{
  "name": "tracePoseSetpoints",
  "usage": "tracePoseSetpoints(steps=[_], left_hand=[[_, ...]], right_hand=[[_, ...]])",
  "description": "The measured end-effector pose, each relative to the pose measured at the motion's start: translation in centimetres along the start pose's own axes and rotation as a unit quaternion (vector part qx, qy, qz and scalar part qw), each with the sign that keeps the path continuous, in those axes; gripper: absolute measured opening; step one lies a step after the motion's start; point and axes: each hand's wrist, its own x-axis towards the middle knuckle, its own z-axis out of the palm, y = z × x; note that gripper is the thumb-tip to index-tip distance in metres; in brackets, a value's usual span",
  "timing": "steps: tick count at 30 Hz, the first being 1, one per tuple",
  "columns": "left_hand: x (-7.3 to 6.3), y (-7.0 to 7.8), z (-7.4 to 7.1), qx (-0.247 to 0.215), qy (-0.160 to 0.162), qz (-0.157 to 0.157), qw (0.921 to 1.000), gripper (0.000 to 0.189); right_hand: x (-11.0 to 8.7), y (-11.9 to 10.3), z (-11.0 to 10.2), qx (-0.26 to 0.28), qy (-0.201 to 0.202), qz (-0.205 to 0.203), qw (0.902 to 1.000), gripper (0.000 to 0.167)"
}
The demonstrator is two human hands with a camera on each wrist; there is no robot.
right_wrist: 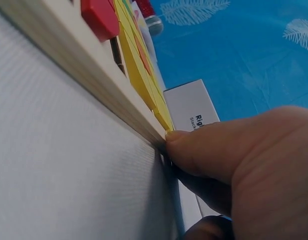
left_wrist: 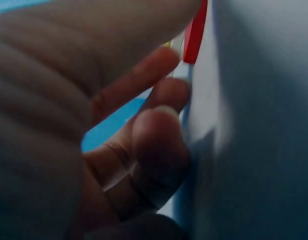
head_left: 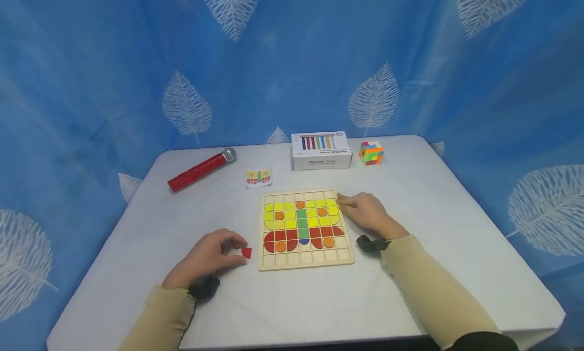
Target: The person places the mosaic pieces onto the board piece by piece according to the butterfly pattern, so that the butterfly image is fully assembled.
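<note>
A wooden grid board (head_left: pixel 305 262) lies on the table, bearing a butterfly pattern of yellow, red, orange, green and blue pieces. Just off its left side, my left hand (head_left: pixel 207 254) holds a small red piece (head_left: pixel 246 252) between thumb and index finger. The left wrist view shows this red piece (left_wrist: pixel 194 40) at the thumb tip, low over the cloth, with the other fingers loosely curled behind. At the board's upper right corner my right hand (head_left: pixel 367 214) grips the edge. Its thumb (right_wrist: pixel 186 147) presses against the wooden frame (right_wrist: pixel 114 87) in the right wrist view.
Behind the board lies a small picture card (head_left: pixel 258 177) with a butterfly on it. A red microphone-shaped tube (head_left: pixel 198 171) is at the back left. A white box (head_left: pixel 321 158) and a coloured puzzle cube (head_left: pixel 371 153) stand at the back right. White cloth (head_left: pixel 283 305) covers the table.
</note>
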Motion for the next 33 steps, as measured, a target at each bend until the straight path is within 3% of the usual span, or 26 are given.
tracePoseSetpoints(steps=[7,15,25,29,33], left_hand=[[0.3,1.5,0.8,0.016,-0.007,0.009,0.9998,0.027],[0.1,1.8,1.5,0.024,-0.014,0.023,0.9993,0.029],[0.3,2.6,0.9,-0.002,0.0,0.026,0.9997,0.024],[0.6,4.9,0.9,0.014,0.023,0.045,0.9986,0.024],[1.5,9.0,2.3,0.051,0.019,0.076,0.9956,0.025]], right_hand=[[0.1,0.1,-0.2,0.007,-0.002,0.0,1.0,0.039],[0.0,0.0,-0.2,0.016,0.0,0.007,0.9998,0.039],[0.1,0.0,0.2,0.021,0.0,0.012,0.9997,0.04],[0.1,0.0,0.4,0.02,-0.003,0.024,0.9995,0.042],[0.0,0.1,0.3,0.008,0.001,0.02,0.9998,0.041]])
